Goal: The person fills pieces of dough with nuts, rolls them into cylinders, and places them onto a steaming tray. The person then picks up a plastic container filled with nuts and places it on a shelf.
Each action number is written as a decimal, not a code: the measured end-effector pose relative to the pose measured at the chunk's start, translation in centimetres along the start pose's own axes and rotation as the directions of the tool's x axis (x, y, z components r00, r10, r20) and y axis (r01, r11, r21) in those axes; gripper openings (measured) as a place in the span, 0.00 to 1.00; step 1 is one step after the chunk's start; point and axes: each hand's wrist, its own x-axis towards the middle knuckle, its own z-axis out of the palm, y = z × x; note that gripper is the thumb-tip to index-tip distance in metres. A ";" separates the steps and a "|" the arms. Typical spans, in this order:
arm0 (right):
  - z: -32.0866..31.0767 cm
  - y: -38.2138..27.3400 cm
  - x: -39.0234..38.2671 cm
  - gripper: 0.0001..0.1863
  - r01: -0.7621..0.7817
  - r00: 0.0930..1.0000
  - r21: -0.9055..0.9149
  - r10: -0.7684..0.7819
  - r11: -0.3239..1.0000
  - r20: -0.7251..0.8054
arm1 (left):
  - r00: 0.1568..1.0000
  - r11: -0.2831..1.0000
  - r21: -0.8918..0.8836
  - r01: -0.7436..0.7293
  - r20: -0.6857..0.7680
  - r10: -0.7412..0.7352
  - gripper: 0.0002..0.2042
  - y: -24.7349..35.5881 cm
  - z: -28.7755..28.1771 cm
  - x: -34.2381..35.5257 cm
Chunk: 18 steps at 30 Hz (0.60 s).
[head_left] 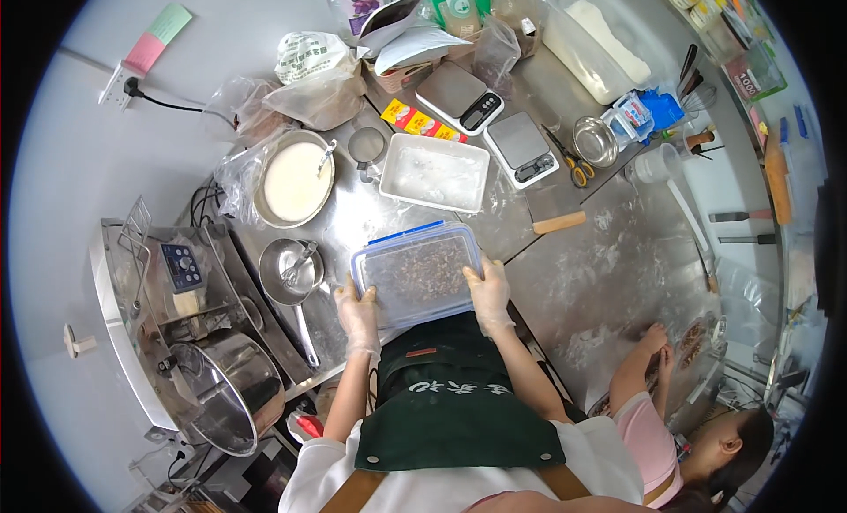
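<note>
A clear plastic storage box (401, 270) with a blue-edged lid is held level between my two gloved hands, in front of my dark green apron. Brown crumbly bits show through its cloudy lid. My left hand (357, 317) grips the box's left end, thumb on top. On the opposite end, my right hand (488, 292) is closed round the edge. Just beyond the box, a white rectangular tray (477, 200) dusted with white powder rests on the steel table. A saucepan (267, 270) with a small whisk (296, 268) inside sits to the left.
A bowl (264, 209) of creamy white mixture and a metal sieve cup (365, 145) stand at back left. Two scales (454, 94) (519, 142), scissors (578, 169) and a flour bin (565, 59) are farther back. A stand mixer (225, 389) is at left; a co-worker (648, 425) works at right.
</note>
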 end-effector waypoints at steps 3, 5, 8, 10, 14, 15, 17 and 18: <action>1.0 -2.1 0.2 0.23 0.085 0.991 -0.206 -0.104 0.975 -0.084 | 0.967 0.929 0.322 -0.183 -0.112 0.230 0.29 -4.8 0.4 2.1; 2.1 -1.1 0.5 0.25 0.071 0.989 -0.226 -0.097 0.972 -0.108 | 0.979 0.948 0.265 -0.175 -0.052 0.196 0.30 -3.6 0.9 2.6; 3.0 -0.8 0.9 0.27 0.013 0.994 -0.147 -0.028 0.989 -0.105 | 0.996 0.999 -0.029 0.022 0.087 -0.019 0.31 -5.3 1.3 4.0; 3.0 -0.3 0.8 0.28 -0.025 0.998 -0.060 0.022 0.998 -0.055 | 0.975 0.969 -0.209 0.132 0.203 -0.089 0.32 -6.2 1.4 4.0; 1.0 0.0 1.2 0.28 -0.077 0.996 -0.070 0.079 0.995 0.030 | 0.966 0.954 -0.267 0.135 0.250 -0.067 0.36 -6.8 1.8 1.3; 0.8 -0.1 1.9 0.28 -0.076 0.997 -0.065 0.077 0.995 0.023 | 0.973 0.982 -0.188 0.017 0.230 0.027 0.37 -8.8 2.4 1.5; 0.2 1.4 3.0 0.28 -0.010 1.000 0.224 0.015 0.975 -0.023 | 0.961 0.998 -0.061 0.015 0.275 0.003 0.38 -7.0 2.4 1.7; 0.2 3.7 3.3 0.27 0.074 0.984 0.208 -0.037 0.975 -0.177 | 0.967 0.956 0.163 -0.243 0.122 0.225 0.37 -2.5 1.6 1.5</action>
